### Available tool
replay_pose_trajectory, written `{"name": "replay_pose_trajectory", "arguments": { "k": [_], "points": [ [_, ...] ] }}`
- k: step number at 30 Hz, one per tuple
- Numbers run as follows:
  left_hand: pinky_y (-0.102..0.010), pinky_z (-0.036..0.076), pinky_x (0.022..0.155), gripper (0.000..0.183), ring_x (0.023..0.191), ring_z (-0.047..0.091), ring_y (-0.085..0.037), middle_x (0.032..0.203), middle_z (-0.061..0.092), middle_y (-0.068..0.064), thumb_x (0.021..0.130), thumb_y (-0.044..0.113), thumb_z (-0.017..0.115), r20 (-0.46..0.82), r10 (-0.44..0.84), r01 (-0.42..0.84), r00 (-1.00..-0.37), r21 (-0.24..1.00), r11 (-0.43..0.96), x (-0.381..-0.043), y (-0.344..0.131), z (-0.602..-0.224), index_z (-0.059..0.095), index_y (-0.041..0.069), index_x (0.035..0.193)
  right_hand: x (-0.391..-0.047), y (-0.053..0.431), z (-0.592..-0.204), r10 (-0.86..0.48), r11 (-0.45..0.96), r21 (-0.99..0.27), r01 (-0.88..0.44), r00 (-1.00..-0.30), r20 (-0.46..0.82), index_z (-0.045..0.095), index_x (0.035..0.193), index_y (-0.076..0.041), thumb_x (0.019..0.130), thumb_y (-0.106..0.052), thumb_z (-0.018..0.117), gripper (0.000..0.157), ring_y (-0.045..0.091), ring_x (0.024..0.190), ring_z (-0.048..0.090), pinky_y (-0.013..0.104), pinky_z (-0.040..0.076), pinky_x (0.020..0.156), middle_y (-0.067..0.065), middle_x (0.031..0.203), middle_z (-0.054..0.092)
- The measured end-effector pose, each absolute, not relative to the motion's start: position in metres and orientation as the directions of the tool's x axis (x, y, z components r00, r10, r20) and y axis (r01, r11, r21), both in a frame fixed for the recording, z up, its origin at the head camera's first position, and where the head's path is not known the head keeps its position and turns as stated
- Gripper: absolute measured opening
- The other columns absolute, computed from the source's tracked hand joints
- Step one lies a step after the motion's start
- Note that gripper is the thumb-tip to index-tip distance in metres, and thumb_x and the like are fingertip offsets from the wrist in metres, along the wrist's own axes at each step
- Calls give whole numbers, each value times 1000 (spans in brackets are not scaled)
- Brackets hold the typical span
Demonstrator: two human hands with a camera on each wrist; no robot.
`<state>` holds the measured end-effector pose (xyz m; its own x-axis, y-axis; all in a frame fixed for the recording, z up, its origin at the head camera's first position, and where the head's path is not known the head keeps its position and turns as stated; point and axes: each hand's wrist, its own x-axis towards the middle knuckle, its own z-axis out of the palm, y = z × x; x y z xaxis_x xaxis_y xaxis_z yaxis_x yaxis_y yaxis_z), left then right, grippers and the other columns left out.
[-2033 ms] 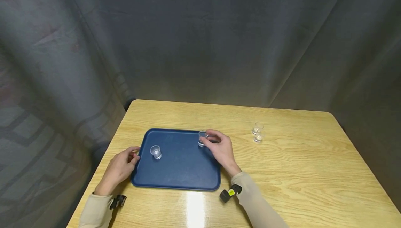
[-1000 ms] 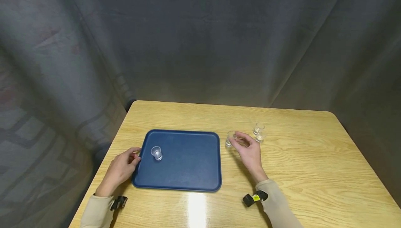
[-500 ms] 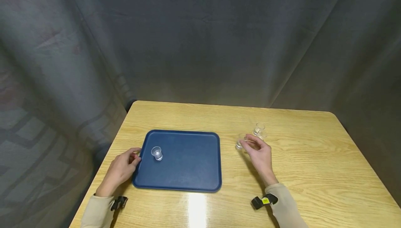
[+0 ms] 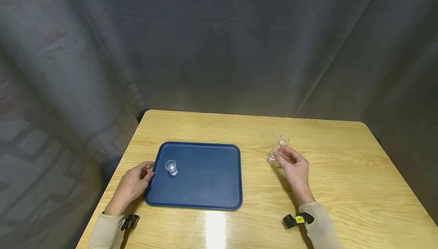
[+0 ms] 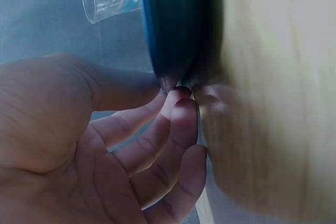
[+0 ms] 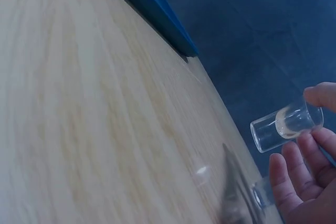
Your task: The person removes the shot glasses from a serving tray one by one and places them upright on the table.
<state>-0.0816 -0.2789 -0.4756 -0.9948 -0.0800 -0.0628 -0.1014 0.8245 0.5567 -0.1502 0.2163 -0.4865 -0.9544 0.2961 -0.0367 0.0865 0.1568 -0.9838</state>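
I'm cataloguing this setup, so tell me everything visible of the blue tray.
The blue tray is rectangular with rounded corners and a raised rim, and looks like plastic. It lies on the wood-grain table. A clear shot glass stands on its left part; the left hand pinches its left rim.

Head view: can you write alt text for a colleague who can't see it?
A person's right grip holds a small clear glass over a wooden table, near at least one similar glass. The left grip holds the left edge of a blue tray bearing one upright glass. A dark curtain hangs behind.
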Motion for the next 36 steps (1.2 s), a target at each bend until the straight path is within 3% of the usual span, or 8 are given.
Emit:
{"name": "replay_pose_trajectory", "arguments": {
  "k": [36],
  "points": [
    [-39,50,79,37,90,67,-21,103,74,-9,103,10,65,-54,-71,-89,-996,565,821,-82,-280,-476,66,-2,138,-148,248,-492,357,156,-979,129,-932,-66,66,135,3,92,-11,84,48,-7,86,69,15,58,73,-25,92,70]
  ]
}}
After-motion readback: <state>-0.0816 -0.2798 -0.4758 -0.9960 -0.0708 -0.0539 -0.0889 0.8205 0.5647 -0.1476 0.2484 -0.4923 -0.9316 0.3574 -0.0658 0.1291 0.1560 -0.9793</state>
